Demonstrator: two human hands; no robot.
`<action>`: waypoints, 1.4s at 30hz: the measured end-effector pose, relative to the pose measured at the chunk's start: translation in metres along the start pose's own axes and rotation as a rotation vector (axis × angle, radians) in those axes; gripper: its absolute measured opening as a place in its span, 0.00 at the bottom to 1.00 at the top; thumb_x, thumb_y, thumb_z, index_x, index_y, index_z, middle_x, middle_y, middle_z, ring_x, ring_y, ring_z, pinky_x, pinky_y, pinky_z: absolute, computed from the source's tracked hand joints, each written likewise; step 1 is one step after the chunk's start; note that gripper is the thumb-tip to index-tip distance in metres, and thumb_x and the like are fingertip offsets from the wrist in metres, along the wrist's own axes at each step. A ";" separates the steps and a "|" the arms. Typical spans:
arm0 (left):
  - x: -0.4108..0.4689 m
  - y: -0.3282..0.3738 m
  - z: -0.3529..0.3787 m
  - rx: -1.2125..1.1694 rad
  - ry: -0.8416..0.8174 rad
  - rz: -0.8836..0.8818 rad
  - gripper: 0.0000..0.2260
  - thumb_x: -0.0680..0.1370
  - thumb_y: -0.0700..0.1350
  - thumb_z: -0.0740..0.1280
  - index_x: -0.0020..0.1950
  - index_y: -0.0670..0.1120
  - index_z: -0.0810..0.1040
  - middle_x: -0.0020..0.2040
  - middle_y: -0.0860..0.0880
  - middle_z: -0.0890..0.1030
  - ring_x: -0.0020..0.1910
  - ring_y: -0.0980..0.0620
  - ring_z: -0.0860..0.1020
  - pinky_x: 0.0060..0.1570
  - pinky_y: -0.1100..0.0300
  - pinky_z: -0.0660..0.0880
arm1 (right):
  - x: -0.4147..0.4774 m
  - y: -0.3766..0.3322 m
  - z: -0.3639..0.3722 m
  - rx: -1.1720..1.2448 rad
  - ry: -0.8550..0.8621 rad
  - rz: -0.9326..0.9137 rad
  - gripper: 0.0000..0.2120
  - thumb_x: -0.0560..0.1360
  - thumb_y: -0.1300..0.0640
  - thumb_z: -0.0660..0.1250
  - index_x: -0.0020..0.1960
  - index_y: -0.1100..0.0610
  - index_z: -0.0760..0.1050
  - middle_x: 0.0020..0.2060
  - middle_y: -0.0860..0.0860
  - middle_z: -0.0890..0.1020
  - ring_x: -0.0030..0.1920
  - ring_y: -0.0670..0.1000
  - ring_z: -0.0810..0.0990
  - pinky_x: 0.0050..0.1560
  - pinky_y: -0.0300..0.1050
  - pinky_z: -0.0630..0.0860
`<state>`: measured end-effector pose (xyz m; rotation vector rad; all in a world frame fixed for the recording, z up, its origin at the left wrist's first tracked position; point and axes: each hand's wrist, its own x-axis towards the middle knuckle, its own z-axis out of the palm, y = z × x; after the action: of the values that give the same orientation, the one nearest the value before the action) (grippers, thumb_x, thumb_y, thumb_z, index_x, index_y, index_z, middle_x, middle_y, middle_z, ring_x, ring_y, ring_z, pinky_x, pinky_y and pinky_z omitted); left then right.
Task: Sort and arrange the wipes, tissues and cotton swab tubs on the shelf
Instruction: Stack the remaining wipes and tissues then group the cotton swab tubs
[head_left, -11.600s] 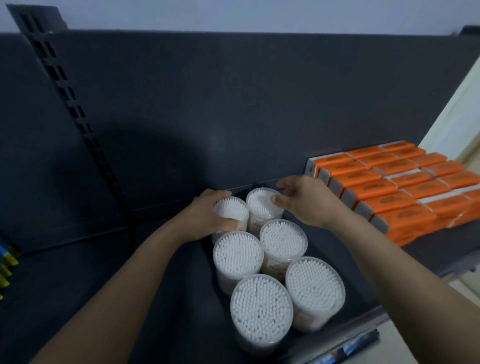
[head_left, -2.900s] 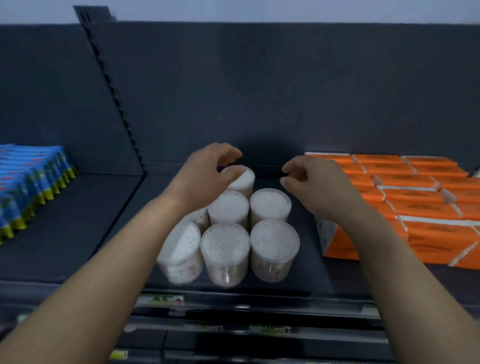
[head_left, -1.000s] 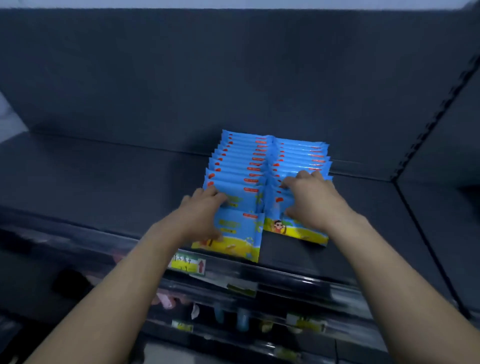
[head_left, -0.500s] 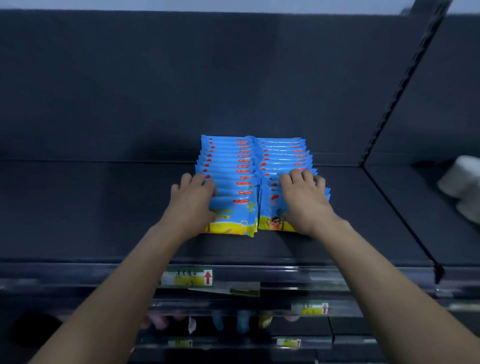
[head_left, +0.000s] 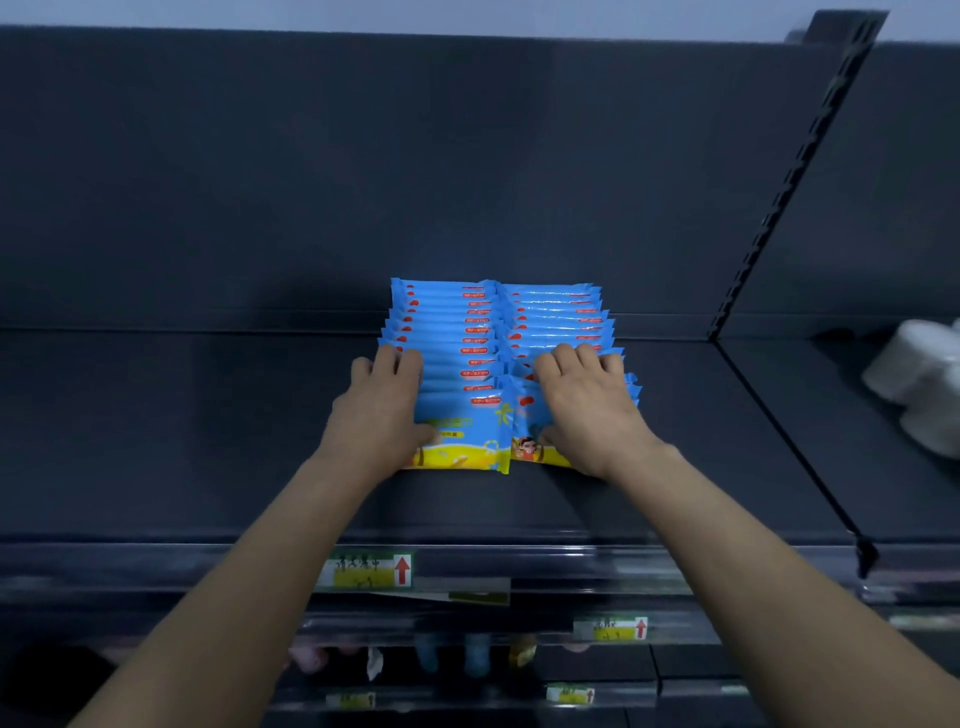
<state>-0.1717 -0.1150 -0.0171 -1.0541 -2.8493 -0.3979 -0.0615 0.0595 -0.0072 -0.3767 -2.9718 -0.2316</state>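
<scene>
My left grip (head_left: 382, 410) lies flat and unclenched on the left row of wipes (head_left: 447, 332), my right grip (head_left: 587, 410) likewise on the right row. Both rows stand mid-shelf (head_left: 156, 441). Blurred white tubs (head_left: 919, 384) sit well apart, far right.

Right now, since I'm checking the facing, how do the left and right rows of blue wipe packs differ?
The left row runs fairly straight back; the right row drifts rightward near the front. The left hand leaves the left row's front pack showing; the right hand covers most of the right row's. Same blue packs, side by side.
</scene>
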 end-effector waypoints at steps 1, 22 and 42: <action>0.000 0.002 0.000 0.035 -0.004 -0.007 0.24 0.70 0.50 0.72 0.58 0.45 0.64 0.58 0.48 0.65 0.53 0.47 0.65 0.38 0.55 0.68 | -0.001 0.000 0.001 -0.016 0.005 0.005 0.22 0.71 0.58 0.67 0.63 0.56 0.64 0.56 0.52 0.70 0.57 0.55 0.67 0.58 0.50 0.62; -0.004 0.003 0.009 0.084 0.041 -0.036 0.27 0.69 0.47 0.72 0.62 0.44 0.64 0.60 0.44 0.63 0.54 0.45 0.66 0.35 0.56 0.68 | -0.015 0.008 0.011 -0.047 0.061 -0.042 0.26 0.67 0.63 0.69 0.63 0.55 0.65 0.53 0.53 0.71 0.52 0.56 0.69 0.52 0.50 0.63; -0.005 -0.001 0.010 0.202 0.028 0.018 0.34 0.67 0.54 0.73 0.66 0.45 0.61 0.62 0.45 0.64 0.56 0.45 0.66 0.46 0.55 0.68 | -0.024 0.012 0.015 -0.126 0.047 0.021 0.31 0.66 0.55 0.73 0.66 0.56 0.66 0.55 0.53 0.74 0.54 0.57 0.73 0.55 0.52 0.69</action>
<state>-0.1684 -0.1161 -0.0277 -1.0255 -2.7810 -0.1183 -0.0370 0.0683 -0.0237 -0.4104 -2.9133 -0.4216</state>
